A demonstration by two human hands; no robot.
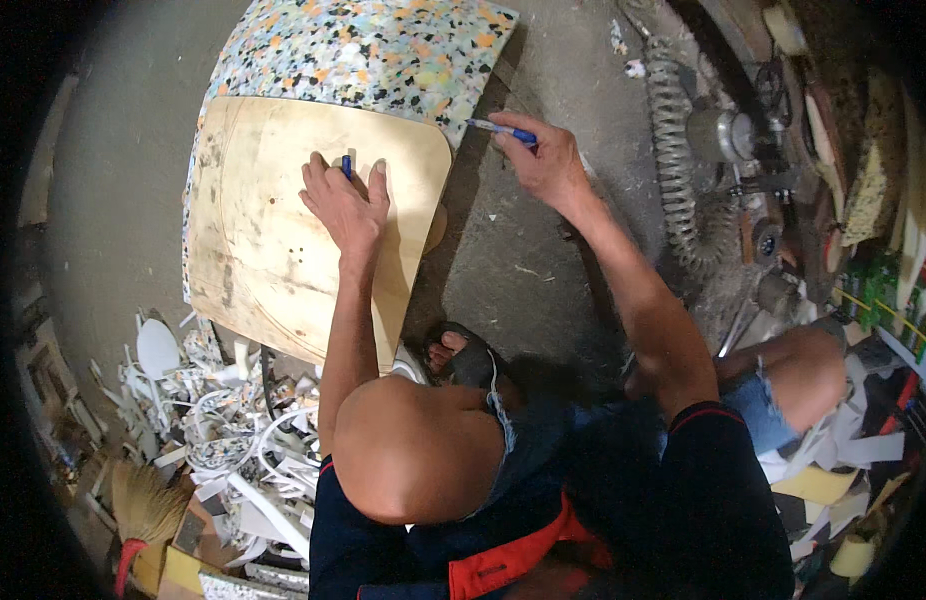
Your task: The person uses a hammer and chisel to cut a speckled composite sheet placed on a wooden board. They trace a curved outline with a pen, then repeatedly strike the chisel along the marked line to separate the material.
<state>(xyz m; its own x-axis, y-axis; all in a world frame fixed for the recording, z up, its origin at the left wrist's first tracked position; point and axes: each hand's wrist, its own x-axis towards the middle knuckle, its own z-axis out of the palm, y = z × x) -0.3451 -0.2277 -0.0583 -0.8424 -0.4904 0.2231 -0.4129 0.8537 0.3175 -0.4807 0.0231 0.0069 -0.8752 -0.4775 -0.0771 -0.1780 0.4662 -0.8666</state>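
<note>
A light wooden board [253,220] with rounded corners and dark stains lies on a multicoloured speckled foam sheet [373,50]. My left hand [348,205] presses on the board's upper part with bent fingers. A short blue pen cap [346,166] sticks up between its thumb and forefinger. At the board's upper right corner, my right hand [548,165] is closed round a blue pen [508,131]. The pen's tip points left, by the edge of the foam sheet. What lies under the left palm is hidden.
White foam scraps and strips [233,430] are heaped at the lower left, with a straw broom [148,505] beside them. A coiled hose [671,150] and metal tool parts [728,135] lie at right. More offcuts [843,455] are piled at lower right. My bent knee [413,450] is close below the board.
</note>
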